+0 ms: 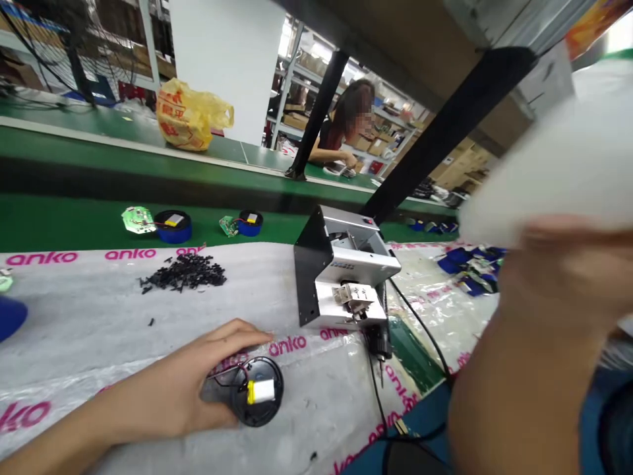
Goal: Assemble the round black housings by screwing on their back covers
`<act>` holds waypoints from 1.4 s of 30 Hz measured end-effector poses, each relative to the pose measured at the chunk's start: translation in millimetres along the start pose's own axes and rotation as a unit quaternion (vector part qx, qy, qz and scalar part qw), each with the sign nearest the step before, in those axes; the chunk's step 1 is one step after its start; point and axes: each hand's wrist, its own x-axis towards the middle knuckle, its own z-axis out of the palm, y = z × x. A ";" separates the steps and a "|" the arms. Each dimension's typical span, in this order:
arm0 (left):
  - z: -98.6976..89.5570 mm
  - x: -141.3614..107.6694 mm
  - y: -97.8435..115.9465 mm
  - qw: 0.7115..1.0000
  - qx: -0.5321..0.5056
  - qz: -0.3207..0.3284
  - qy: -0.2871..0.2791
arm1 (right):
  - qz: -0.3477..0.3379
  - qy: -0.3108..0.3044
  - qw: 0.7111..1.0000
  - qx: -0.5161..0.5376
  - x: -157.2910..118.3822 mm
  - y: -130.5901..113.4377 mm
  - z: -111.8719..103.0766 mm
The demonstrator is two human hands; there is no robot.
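Observation:
My left hand point(212, 382) is curved around the left side of a round black housing point(254, 412) on the plastic-covered table, thumb and fingers apart. Inside the housing lies a small white battery with a yellow end point(261, 391), and thin wires run out toward the palm. At the far right my right hand point(568, 270) is raised close to the camera and blurred, gripping a large white object point(554, 152) that I cannot make out clearly. A silver and black machine point(346, 264) stands right of the housing.
Small black parts point(185, 272) are heaped behind my left hand. Blue housings with green boards point(173, 227) stand on the green belt point(89, 211). More blue parts point(472, 267) lie at the right. Cables run beside the machine. A person point(346, 125) works across the belt, past black posts.

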 end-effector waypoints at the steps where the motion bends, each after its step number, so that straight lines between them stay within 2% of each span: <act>1: -2.9 -0.7 1.5 1.000 -0.001 0.002 0.002 | -0.042 -0.050 0.995 -0.074 16.7 1.9 -2.9; 2: -5.8 -1.6 3.3 1.000 0.001 0.003 0.011 | -0.107 -0.125 0.968 -0.189 31.9 6.2 -4.4; 3: -8.8 -2.8 5.1 1.000 0.005 0.001 0.024 | -0.148 -0.198 0.927 -0.283 44.9 12.8 -4.8; 5: -14.7 -6.2 8.7 0.999 0.010 -0.008 0.041 | -0.173 -0.296 0.859 -0.380 61.3 29.4 -3.4; 6: -17.7 -8.4 10.2 0.999 0.013 -0.014 0.044 | -0.166 -0.313 0.852 -0.386 63.6 37.4 -2.0; 7: -20.4 -10.6 11.4 0.999 0.016 -0.020 0.047 | -0.162 -0.311 0.856 -0.379 61.6 44.0 0.0; 9: -24.5 -14.4 12.6 0.997 0.007 -0.037 0.064 | -0.188 -0.269 0.870 -0.367 43.6 50.2 5.9; 12: -24.9 -15.8 10.9 0.984 -0.104 -0.066 0.128 | -0.250 -0.173 0.898 -0.319 -13.8 44.0 25.0; 14: -20.8 -13.6 8.5 0.954 -0.218 -0.071 0.193 | -0.253 -0.176 0.908 -0.283 -60.0 39.0 46.9; 17: -10.4 -8.3 6.4 0.910 -0.310 -0.051 0.272 | -0.108 -0.305 0.913 -0.249 -111.4 43.7 84.5; 20: -0.5 -4.5 7.8 0.894 -0.332 -0.043 0.298 | 0.017 -0.353 0.915 -0.195 -127.5 59.2 108.0; 24: 5.8 -2.3 10.1 0.882 -0.349 -0.039 0.315 | 0.039 -0.351 0.922 -0.159 -123.2 74.3 108.5; 29: 12.3 -2.3 12.9 0.907 -0.355 -0.071 0.215 | 0.011 -0.312 0.939 -0.143 -126.4 78.1 101.8; 30: 14.6 -2.7 14.6 0.914 -0.346 -0.069 0.203 | 0.005 -0.308 0.941 -0.141 -128.3 78.6 102.1; 33: 20.6 -3.7 20.6 0.930 -0.295 -0.060 0.213 | 0.004 -0.297 0.946 -0.132 -131.5 80.0 103.9; 35: 20.3 -3.3 21.7 0.935 -0.276 -0.074 0.211 | 0.065 -0.301 0.945 -0.105 -129.7 80.6 102.8; 37: 13.5 -2.9 18.7 0.934 -0.277 -0.082 0.211 | 0.164 -0.320 0.931 -0.064 -125.0 81.1 98.5; 38: 7.4 -3.3 16.1 0.938 -0.250 -0.083 0.223 | 0.208 -0.332 0.919 -0.044 -122.3 81.5 95.5; 40: -9.2 -6.4 10.6 0.946 -0.131 -0.097 0.280 | 0.260 -0.347 0.901 -0.015 -117.8 82.3 89.5; 42: -27.5 -12.2 6.4 0.930 0.017 -0.126 0.346 | 0.278 -0.349 0.895 0.004 -116.0 83.1 85.9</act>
